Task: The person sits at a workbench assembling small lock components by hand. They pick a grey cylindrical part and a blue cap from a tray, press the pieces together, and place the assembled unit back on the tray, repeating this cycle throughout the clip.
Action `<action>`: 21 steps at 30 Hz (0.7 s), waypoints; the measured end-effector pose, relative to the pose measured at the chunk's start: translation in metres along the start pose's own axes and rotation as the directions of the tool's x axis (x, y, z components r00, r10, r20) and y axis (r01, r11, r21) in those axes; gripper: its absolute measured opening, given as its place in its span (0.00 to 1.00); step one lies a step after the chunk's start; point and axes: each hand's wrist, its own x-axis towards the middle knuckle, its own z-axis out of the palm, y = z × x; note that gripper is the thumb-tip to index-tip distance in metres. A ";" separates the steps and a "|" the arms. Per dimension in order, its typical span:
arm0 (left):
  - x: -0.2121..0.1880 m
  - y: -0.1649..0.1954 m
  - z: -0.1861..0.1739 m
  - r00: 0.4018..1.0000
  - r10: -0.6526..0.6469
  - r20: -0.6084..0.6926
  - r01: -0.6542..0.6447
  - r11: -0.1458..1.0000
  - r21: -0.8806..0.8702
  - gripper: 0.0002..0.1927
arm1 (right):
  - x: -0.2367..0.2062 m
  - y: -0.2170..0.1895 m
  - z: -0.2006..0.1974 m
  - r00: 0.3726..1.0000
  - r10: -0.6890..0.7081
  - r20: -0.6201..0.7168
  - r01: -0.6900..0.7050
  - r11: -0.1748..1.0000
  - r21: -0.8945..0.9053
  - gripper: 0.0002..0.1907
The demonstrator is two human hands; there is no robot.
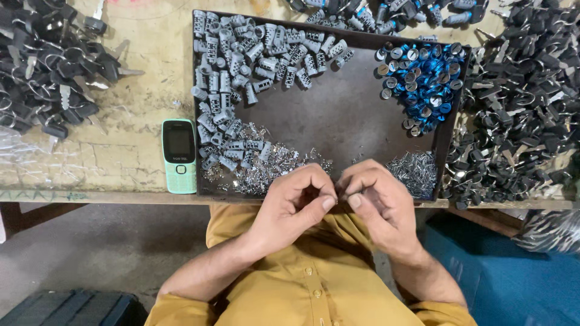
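Left hand (pixel 296 202) and right hand (pixel 377 202) pinch together on a tiny metal part – barely visible – above the dark rectangular metal tray (pixel 338 115); heaps of grey ribbed lock cylinders (pixel 241 66) sit loose.

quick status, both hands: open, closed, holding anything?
Left hand: fingers curled, pinched shut on a small part; too small to tell what it is.
Right hand: fingers curled, pinching at the same spot; held item cannot be told.

Matt grey metal cylinders (pixel 241 66), glossy blue caps (pixel 426 84), rough wooden table (pixel 151 54)
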 end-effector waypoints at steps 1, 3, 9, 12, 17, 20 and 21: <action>0.001 -0.001 0.002 0.997 -0.081 0.012 0.081 0.991 -0.110 0.04 | -0.004 0.003 0.005 0.999 0.038 0.035 -0.042 0.991 0.130 0.03; 0.001 -0.004 0.005 0.993 -0.120 0.014 0.121 0.975 -0.188 0.04 | -0.010 0.009 0.014 0.998 0.014 -0.056 -0.003 0.982 0.189 0.03; -0.001 -0.009 0.007 0.990 -0.139 0.026 0.141 0.962 -0.232 0.05 | -0.015 0.015 0.021 0.993 -0.001 -0.116 0.034 0.958 0.285 0.04; -0.004 -0.010 0.005 0.991 -0.133 0.032 0.136 0.965 -0.222 0.06 | -0.015 0.015 0.018 0.996 0.003 -0.089 0.026 0.946 0.322 0.04; -0.005 -0.011 0.004 0.987 -0.159 0.032 0.162 0.959 -0.234 0.08 | -0.013 0.017 0.016 0.999 0.017 -0.051 0.004 0.921 0.390 0.04; -0.004 -0.011 0.004 0.988 -0.149 0.036 0.154 0.960 -0.233 0.08 | -0.012 0.018 0.017 0.999 0.016 -0.047 0.005 0.908 0.419 0.04; -0.004 -0.011 0.004 0.989 -0.140 0.037 0.145 0.963 -0.228 0.08 | -0.012 0.018 0.017 0.999 0.022 -0.043 -0.001 0.902 0.433 0.04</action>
